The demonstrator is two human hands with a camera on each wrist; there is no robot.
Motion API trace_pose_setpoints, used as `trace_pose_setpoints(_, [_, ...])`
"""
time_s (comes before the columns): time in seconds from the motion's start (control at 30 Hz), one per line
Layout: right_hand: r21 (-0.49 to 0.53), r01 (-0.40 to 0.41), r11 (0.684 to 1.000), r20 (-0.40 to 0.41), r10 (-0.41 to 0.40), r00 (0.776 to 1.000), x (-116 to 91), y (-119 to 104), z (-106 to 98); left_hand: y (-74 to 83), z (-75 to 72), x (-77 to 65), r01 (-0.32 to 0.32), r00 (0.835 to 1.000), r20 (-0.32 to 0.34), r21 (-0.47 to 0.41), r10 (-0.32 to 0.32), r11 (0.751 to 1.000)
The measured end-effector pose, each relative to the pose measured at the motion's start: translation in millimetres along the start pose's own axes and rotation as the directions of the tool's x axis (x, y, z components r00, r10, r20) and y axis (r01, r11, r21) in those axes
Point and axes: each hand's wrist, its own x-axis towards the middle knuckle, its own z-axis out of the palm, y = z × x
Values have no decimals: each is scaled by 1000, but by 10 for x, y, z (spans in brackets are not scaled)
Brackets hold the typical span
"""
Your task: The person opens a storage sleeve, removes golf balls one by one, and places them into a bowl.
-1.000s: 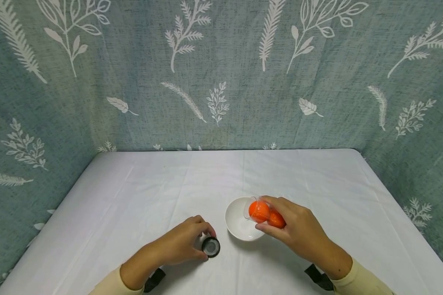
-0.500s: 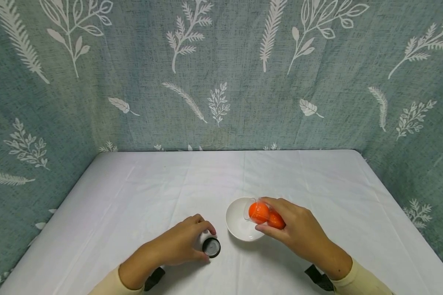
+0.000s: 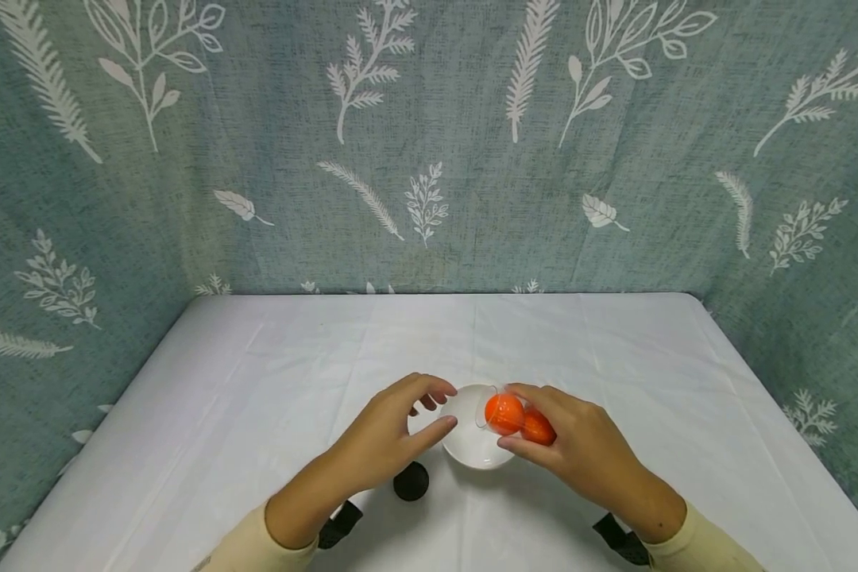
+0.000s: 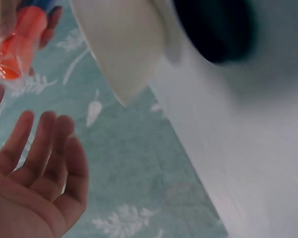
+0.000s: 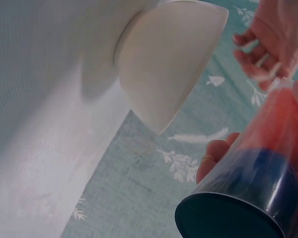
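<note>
My right hand [image 3: 575, 437] grips a clear plastic container [image 3: 481, 415], tilted on its side over the right part of a white bowl [image 3: 468, 449]. Two orange round shapes [image 3: 504, 414] show inside it. From the right wrist, a blue part [image 5: 268, 171] and the container's dark base [image 5: 226, 218] are visible too. My left hand [image 3: 393, 437] holds nothing; its fingers are spread and gently bent by the bowl's left rim, as the left wrist view shows with the palm [image 4: 20, 208]. Below this hand a round black lid [image 3: 411, 481] lies on the table.
A white cloth covers the table [image 3: 293, 373]. Behind it and at both sides hangs a green-blue curtain [image 3: 279, 103] with white leaf prints. Dark straps [image 3: 339, 524] sit at both wrists.
My left hand has let go of the lid and moved up and right to the bowl. The lid, earlier showing a grey middle, now appears all black. The right hand has hardly moved.
</note>
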Motion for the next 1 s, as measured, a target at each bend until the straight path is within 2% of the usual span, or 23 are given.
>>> trace_pose_setpoints(0.2, [4,24,1000,-11,-23,1000,12,15,0,125,78,130,-44,998,-57,-123,37,991])
trace_pose_setpoints(0.4, [-3,38,999,-20,-38,999,23,30,-15,165,154,204,-50,998,-41,-185,43,982])
trace_pose_setpoints(0.73, [-47,13,999,14,-13,1000,27,54,-34,171,233,222,-30,999,19,-241,36,970])
trace_pose_setpoints(1.0, [-90,7,996,53,-2,999,30,47,-72,142,274,236,-44,998,42,-218,55,975])
